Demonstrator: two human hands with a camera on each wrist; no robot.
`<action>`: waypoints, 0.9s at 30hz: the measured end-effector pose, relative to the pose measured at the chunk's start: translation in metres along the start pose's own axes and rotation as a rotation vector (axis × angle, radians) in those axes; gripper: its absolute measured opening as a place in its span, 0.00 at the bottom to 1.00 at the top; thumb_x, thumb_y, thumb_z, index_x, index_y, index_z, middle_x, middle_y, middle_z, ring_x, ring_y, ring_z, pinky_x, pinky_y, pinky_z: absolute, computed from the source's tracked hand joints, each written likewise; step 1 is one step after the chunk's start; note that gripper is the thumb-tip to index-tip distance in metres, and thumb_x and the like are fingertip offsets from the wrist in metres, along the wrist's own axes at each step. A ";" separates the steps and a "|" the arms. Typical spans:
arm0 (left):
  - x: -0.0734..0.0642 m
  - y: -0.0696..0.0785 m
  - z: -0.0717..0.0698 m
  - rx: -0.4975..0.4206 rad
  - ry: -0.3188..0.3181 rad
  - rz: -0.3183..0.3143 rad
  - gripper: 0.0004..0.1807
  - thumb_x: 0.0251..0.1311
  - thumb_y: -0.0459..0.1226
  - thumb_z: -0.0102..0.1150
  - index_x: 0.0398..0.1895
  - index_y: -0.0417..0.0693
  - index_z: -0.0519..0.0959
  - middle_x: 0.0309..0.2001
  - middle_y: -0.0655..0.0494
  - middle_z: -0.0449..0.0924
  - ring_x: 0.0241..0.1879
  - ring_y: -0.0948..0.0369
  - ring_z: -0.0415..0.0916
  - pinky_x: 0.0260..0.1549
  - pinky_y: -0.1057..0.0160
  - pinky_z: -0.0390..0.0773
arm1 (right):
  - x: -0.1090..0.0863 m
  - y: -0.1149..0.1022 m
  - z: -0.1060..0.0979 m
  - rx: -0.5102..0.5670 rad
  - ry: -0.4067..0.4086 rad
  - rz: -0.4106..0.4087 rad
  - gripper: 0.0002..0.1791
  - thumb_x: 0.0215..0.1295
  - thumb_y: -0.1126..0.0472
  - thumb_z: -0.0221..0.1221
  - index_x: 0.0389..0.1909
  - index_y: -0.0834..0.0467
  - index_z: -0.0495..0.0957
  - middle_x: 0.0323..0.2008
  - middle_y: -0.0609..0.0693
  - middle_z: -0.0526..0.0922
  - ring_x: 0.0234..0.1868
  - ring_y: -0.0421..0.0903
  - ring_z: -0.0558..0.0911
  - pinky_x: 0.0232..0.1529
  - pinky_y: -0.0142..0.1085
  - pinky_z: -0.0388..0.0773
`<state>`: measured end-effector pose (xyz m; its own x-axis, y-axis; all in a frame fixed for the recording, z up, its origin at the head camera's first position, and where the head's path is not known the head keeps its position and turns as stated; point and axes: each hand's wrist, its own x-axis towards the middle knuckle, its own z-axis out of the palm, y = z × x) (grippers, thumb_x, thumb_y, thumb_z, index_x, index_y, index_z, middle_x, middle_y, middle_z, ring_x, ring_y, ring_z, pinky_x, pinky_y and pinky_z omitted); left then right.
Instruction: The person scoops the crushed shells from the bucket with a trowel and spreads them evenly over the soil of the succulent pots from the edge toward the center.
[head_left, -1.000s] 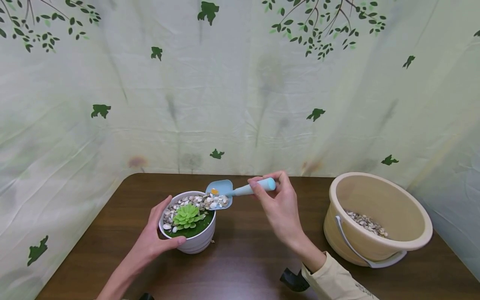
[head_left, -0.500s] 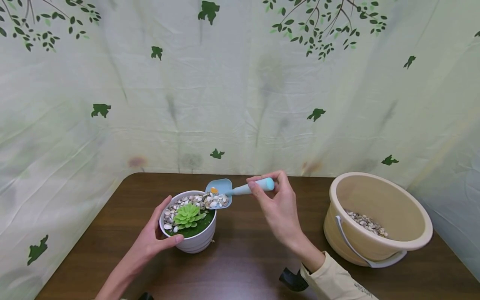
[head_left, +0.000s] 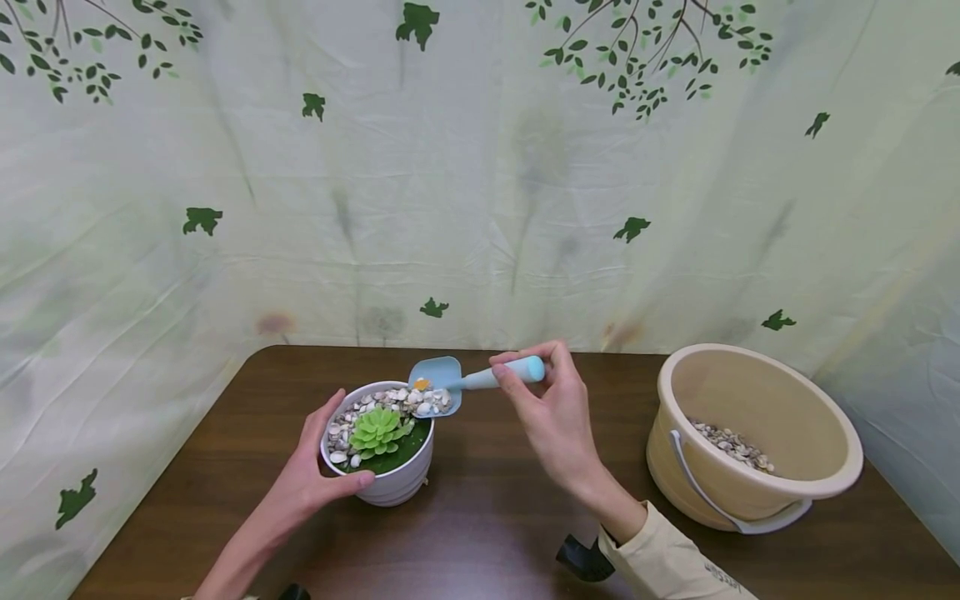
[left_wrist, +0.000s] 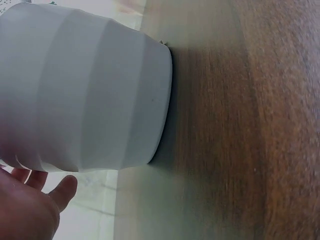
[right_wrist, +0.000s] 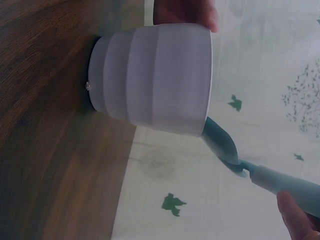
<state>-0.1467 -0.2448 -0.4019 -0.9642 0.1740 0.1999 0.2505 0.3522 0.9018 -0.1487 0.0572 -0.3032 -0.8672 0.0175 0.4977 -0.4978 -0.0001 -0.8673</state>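
Note:
A white ribbed flowerpot [head_left: 395, 486] stands upright on the table, holding a green succulent [head_left: 378, 432] among small shells [head_left: 352, 427] and green moss. My left hand [head_left: 307, 475] grips the pot's left side, thumb at the front of the rim. Pinched by its handle in my right hand [head_left: 558, 417] is a light blue shovel [head_left: 437, 372]. Its blade, bearing shells and one orange piece [head_left: 422, 384], lies at the pot's right rim. From the right wrist view, the blade [right_wrist: 220, 142] slants down to the rim. The left wrist view shows the pot's ribbed wall [left_wrist: 95, 90] close up.
A beige bucket [head_left: 675, 475] with a grey handle [head_left: 772, 523] stands at the right, shells [head_left: 735, 447] on its bottom. A tiny loose bit [right_wrist: 88, 86] lies at the pot's base. Behind the brown table [head_left: 480, 500] hangs a leaf-printed curtain [head_left: 480, 208].
The shovel and my right hand have shifted slightly left, and the orange piece has moved a little toward the pot. My left hand keeps its grip on the flowerpot.

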 end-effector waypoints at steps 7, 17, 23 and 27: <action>-0.002 0.000 -0.002 -0.091 -0.048 -0.020 0.53 0.55 0.33 0.68 0.78 0.63 0.46 0.75 0.49 0.45 0.66 0.56 0.54 0.52 0.76 0.64 | -0.001 -0.001 0.001 -0.029 -0.012 0.001 0.13 0.63 0.72 0.63 0.41 0.67 0.68 0.42 0.58 0.85 0.42 0.57 0.83 0.44 0.39 0.81; -0.001 0.003 -0.001 -0.112 -0.042 -0.039 0.53 0.54 0.32 0.69 0.78 0.58 0.46 0.73 0.43 0.49 0.64 0.56 0.58 0.52 0.75 0.65 | -0.002 -0.004 0.002 -0.085 -0.017 -0.024 0.13 0.63 0.71 0.64 0.41 0.65 0.69 0.42 0.57 0.86 0.39 0.48 0.84 0.41 0.34 0.80; 0.000 0.002 0.000 -0.056 -0.025 -0.042 0.56 0.52 0.34 0.71 0.78 0.66 0.46 0.74 0.48 0.46 0.68 0.49 0.51 0.51 0.76 0.60 | -0.002 -0.003 0.002 -0.076 -0.022 -0.030 0.13 0.63 0.71 0.64 0.41 0.66 0.69 0.42 0.57 0.86 0.39 0.48 0.84 0.41 0.35 0.80; 0.001 0.001 0.001 0.007 -0.013 -0.033 0.57 0.49 0.36 0.73 0.78 0.65 0.47 0.73 0.49 0.47 0.68 0.49 0.50 0.51 0.77 0.59 | -0.003 -0.004 0.002 -0.074 -0.025 -0.032 0.13 0.63 0.71 0.63 0.41 0.65 0.68 0.42 0.57 0.86 0.40 0.48 0.84 0.41 0.35 0.80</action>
<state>-0.1472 -0.2433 -0.4011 -0.9707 0.1742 0.1653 0.2194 0.3641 0.9052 -0.1447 0.0554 -0.3015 -0.8513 -0.0091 0.5247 -0.5238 0.0743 -0.8486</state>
